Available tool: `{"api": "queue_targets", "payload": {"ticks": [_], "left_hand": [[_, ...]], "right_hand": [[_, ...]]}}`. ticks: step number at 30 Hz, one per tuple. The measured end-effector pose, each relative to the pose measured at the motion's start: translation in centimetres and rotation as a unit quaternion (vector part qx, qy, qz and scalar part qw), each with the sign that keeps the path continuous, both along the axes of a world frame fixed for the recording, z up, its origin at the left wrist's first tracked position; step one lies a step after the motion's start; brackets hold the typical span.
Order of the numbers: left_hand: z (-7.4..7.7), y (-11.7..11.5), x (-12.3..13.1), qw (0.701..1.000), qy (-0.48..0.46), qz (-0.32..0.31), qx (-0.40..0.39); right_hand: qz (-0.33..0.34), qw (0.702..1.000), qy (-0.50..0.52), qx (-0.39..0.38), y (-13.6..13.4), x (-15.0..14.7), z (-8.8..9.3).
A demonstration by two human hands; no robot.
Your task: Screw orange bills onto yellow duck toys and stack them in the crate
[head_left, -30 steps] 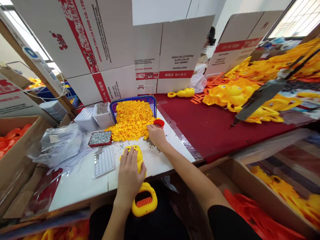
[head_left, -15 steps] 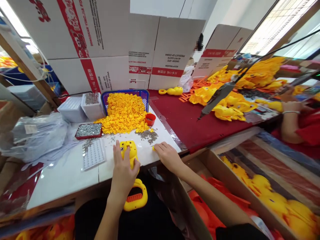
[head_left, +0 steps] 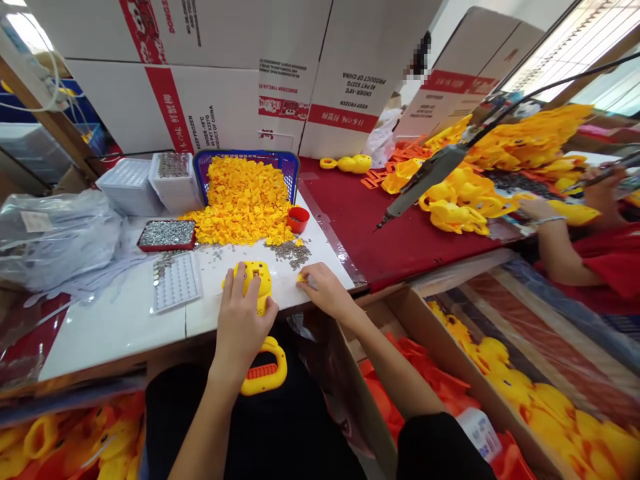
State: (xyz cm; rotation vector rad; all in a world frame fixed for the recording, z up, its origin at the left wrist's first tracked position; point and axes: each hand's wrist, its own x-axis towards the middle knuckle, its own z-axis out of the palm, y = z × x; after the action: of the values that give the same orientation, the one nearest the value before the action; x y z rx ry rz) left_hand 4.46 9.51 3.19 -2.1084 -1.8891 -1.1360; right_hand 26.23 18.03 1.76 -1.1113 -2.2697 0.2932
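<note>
My left hand (head_left: 243, 310) is wrapped over a yellow plastic toy (head_left: 261, 268) at the front edge of the white work surface. The toy's handle, with an orange ribbed insert, hangs over the edge above my lap. To the right, my right hand (head_left: 324, 288) pinches a small yellow piece (head_left: 301, 278) just above the surface. Behind the hands lie a loose pile of small screws (head_left: 291, 253), a red cup (head_left: 298, 219) and a heap of small yellow parts (head_left: 245, 200) spilling from a blue basket (head_left: 295, 170).
A metal-parts tray (head_left: 167, 235) and a white dimpled tray (head_left: 177, 283) stand left. A power screwdriver (head_left: 423, 183) hangs over the red cloth (head_left: 345, 220). Cardboard boxes (head_left: 415, 313) hold toy parts at lower right. Another person's arm (head_left: 555, 237) is at far right.
The camera view has shifted, moving the table scene up and left in the frame. My left hand stays on the toy; the small yellow piece shows more clearly at my right fingertips.
</note>
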Motion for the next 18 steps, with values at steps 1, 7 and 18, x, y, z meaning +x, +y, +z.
{"api": "queue_targets", "payload": {"ticks": [1, 7, 18], "left_hand": [[0.1, 0.1, 0.1, 1.0, 0.003, -0.001, 0.004], [0.3, 0.6, -0.2, 1.0, -0.008, -0.013, 0.012], [0.0, 0.4, -1.4, 0.998, -0.04, -0.033, 0.04]], "right_hand": [[-0.006, 1.0, 0.012, -0.001, -0.1, 0.0, 0.3], [0.08, 0.979, 0.182, -0.033, 0.1, -2.7, 3.7], [0.109, 0.965, 0.238, -0.031, -0.5, -4.8, 4.3]]}}
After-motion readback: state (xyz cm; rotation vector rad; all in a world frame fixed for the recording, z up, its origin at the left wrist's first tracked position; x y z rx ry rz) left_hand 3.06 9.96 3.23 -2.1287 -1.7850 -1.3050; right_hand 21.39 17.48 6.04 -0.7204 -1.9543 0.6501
